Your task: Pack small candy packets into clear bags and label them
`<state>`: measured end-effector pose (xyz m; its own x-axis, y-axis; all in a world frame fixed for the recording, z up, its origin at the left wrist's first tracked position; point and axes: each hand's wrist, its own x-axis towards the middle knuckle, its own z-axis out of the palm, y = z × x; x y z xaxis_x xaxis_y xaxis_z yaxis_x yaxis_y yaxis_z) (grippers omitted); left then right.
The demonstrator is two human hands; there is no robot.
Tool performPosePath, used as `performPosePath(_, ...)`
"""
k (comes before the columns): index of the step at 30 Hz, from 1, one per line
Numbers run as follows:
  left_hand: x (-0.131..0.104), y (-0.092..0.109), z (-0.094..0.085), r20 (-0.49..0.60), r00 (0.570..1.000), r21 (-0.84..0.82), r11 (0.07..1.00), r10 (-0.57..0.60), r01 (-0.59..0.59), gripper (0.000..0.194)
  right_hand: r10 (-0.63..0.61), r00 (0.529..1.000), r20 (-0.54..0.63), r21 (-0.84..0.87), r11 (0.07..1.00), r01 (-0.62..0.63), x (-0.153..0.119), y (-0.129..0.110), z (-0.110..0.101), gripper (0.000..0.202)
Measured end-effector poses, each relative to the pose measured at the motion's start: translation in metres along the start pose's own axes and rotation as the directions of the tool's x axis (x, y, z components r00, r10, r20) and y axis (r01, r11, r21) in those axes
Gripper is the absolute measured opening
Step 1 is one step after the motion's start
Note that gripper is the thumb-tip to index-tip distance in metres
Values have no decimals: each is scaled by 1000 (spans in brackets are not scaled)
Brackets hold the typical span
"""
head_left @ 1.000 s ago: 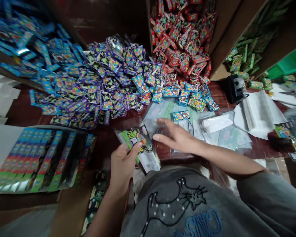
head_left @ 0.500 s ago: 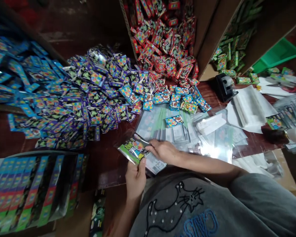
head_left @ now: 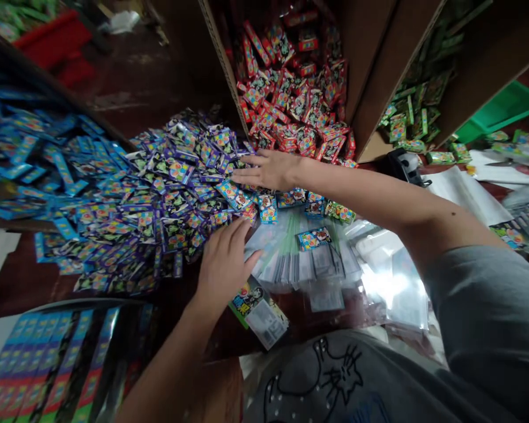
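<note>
My right hand (head_left: 268, 170) lies palm down with its fingers stretched out, over the edge of a heap of small purple packets (head_left: 178, 173) where red packets (head_left: 297, 106) meet it. Below it, my left hand (head_left: 224, 258) is open, fingers forward and thumb apart, close to the near side of the heap. Neither hand visibly holds anything. Several blue packets (head_left: 268, 208) lie under and beside my right hand. Near my left wrist, a bag with a black and green printed card (head_left: 260, 314) rests at the table edge. Another blue packet (head_left: 314, 238) sits on fanned clear bags (head_left: 291, 258).
More blue packets (head_left: 62, 158) spill from the left. Cardboard walls (head_left: 372, 76) stand behind. A black tape dispenser (head_left: 401, 164) and a green tray (head_left: 502, 111) are at the right. A bag of striped packs (head_left: 48, 352) stands at the lower left.
Both hands have let go of the bag with the printed card, which now lies at the table edge. My hands have moved forward to the packets, the right one farther.
</note>
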<state>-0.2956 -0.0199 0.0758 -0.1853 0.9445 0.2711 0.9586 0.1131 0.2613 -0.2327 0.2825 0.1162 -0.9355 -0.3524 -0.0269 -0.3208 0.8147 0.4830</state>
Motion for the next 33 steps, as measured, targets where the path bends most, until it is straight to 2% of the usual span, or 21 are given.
performPosePath(3, 63, -10, 20, 154, 984, 39, 994, 91, -98, 68, -87, 996, 35, -41, 995, 88, 17, 8, 6, 48)
performPosePath(5, 90, -15, 30, 217, 967, 50, 988, 135, -149, 68, -46, 999, 18, 41, 998, 45, 12, 12, 7, 62)
performPosePath(8, 100, -14, 32, 214, 966, 55, 985, 147, -162, 67, 183, 982, -50, 195, 966, -170, -20, 12, -1, 79)
performPosePath(10, 87, -3, 27, 142, 986, 59, 994, 85, -94, 70, 409, 905, -113, 352, 869, -349, -50, -2, -16, 79)
performPosePath(12, 59, 17, 19, 68, 998, 43, 999, 16, -19, 75, 635, 766, -104, 562, 673, -482, -83, -34, -34, 77)
performPosePath(14, 25, 41, 15, 54, 999, 8, 1000, -8, 8, 72, 784, 617, 66, 750, 369, -549, -112, -83, -51, 74)
performPosePath(15, 8, 54, 16, 74, 997, -12, 1000, -6, 6, 69, 792, 580, 190, 804, 213, -556, -123, -112, -56, 70)
performPosePath(17, -21, 76, 22, 135, 991, -42, 999, 2, 3, 64, 708, 560, 431, 835, -78, -545, -140, -173, -61, 57)
performPosePath(18, -33, 86, 28, 166, 986, -51, 999, 2, 6, 63, 688, 518, 508, 819, -200, -537, -144, -202, -61, 52)
performPosePath(20, -48, 99, 42, 216, 976, -54, 998, -7, 19, 64, 722, 409, 558, 795, -324, -513, -149, -251, -59, 48)
performPosePath(21, -53, 104, 49, 226, 974, -48, 999, -13, 24, 66, 745, 363, 560, 788, -343, -512, -150, -269, -58, 51)
performPosePath(22, -55, 108, 55, 232, 972, -40, 999, -18, 28, 68, 762, 338, 552, 784, -336, -522, -152, -282, -59, 56)
performPosePath(24, -55, 113, 61, 246, 969, -20, 999, -27, 33, 71, 761, 354, 543, 763, -271, -587, -159, -292, -65, 68)
performPosePath(26, -53, 115, 58, 268, 963, -8, 1000, -27, 30, 76, 734, 423, 531, 724, -135, -676, -172, -284, -73, 76)
performPosePath(27, -53, 114, 53, 282, 959, -5, 1000, -24, 26, 80, 716, 480, 507, 712, -34, -702, -179, -274, -76, 80)
performPosePath(28, -52, 111, 47, 295, 955, -4, 1000, -11, 13, 85, 685, 558, 468, 709, 85, -700, -186, -262, -78, 84)
performPosePath(30, -56, 98, 29, 329, 942, -23, 998, 67, -63, 96, 563, 749, 350, 734, 333, -593, -195, -238, -74, 95)
performPosePath(31, -59, 88, 20, 346, 928, -49, 990, 138, -129, 100, 481, 828, 287, 746, 430, -508, -197, -226, -70, 102)
performPosePath(32, -64, 77, 11, 363, 906, -81, 976, 218, -202, 101, 401, 885, 238, 754, 498, -429, -196, -216, -63, 108)
performPosePath(33, -70, 65, 3, 374, 879, -115, 955, 296, -273, 100, 337, 919, 205, 758, 539, -367, -193, -209, -56, 112)
